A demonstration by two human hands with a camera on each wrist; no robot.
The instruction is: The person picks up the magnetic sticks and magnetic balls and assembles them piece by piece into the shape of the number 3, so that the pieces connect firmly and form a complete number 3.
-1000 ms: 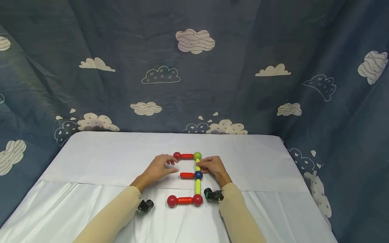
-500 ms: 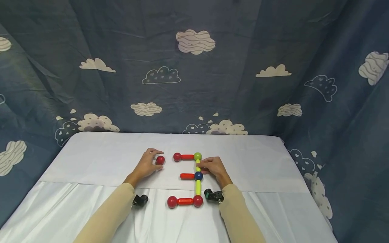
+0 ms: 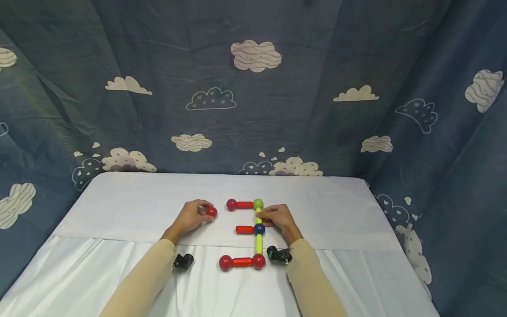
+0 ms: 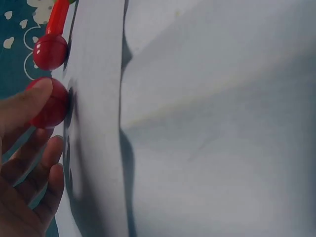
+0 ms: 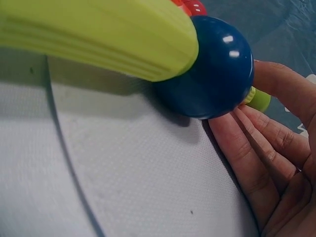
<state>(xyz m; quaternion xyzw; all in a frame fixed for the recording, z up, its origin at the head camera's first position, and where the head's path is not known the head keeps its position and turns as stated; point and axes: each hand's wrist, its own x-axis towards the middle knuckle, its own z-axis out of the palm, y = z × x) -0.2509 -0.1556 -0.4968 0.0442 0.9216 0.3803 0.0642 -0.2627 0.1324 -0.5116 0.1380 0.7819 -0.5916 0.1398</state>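
In the head view my left hand (image 3: 192,216) pinches a loose red ball (image 3: 211,212) on the white-covered table. The left wrist view shows my thumb on that ball (image 4: 53,107), while the other fingers are partly behind it. My right hand (image 3: 279,218) holds the upper yellow-green rod (image 3: 259,219), between a green ball (image 3: 258,203) and a blue ball (image 3: 259,229). Up close, the right wrist view has the blue ball (image 5: 212,69) in front of my fingertips, hiding most of the held rod. A lower yellow-green rod (image 3: 259,244) runs from blue to a red ball (image 3: 259,261).
Red rods point left from the joined column: the top one (image 3: 244,204) ends in a red ball (image 3: 231,204), the middle one (image 3: 244,229) has a bare end, the bottom one (image 3: 242,262) ends in another red ball (image 3: 225,263). A cloud-print curtain (image 3: 301,110) hangs behind.
My left hand has drawn left from the top red rod's end and taken hold of the loose red ball, which shifted slightly right. My right hand stays on the yellow-green rod.
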